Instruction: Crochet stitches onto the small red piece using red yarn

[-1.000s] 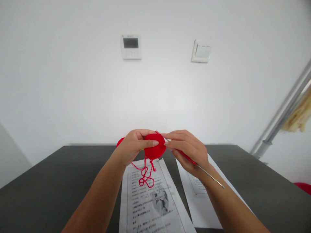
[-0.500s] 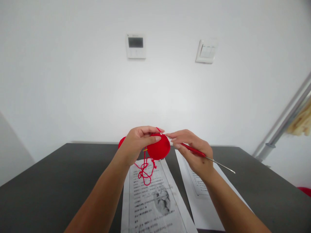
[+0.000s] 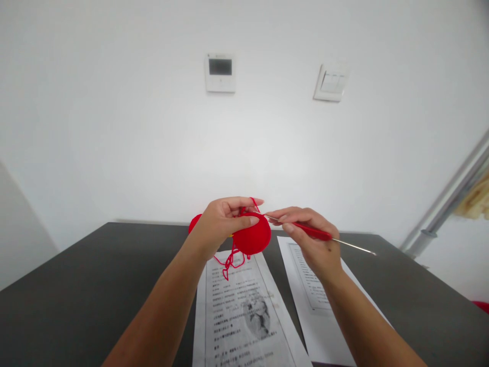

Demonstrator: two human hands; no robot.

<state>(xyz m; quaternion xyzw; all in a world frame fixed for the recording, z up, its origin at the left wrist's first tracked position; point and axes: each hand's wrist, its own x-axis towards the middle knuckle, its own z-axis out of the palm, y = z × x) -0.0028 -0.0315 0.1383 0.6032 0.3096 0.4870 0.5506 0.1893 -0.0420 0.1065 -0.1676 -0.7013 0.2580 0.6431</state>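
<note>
A round red crocheted piece [image 3: 252,235] is pinched in my left hand [image 3: 223,221], thumb on its front face. Red yarn runs over the left index finger, and loose strands [image 3: 230,262] dangle below the piece. My right hand [image 3: 313,237] grips a crochet hook [image 3: 313,232] by its red handle; the thin metal tip meets the top edge of the piece, and the metal rear end points right. Behind the left hand shows part of a red ball [image 3: 194,223]. A bit of something yellow shows by the left thumb, mostly hidden.
Two printed sheets lie on the dark table [image 3: 153,260], one in the middle [image 3: 233,326] and one under the right forearm [image 3: 321,326]. On the white wall are a thermostat-like panel [image 3: 220,74] and a switch [image 3: 331,83]. A grey pole [image 3: 443,214] stands at right.
The hook's rear end has tilted up, and its tip has shifted slightly. More yarn stands up at the left index finger. The dangling strands have swung and bunched together.
</note>
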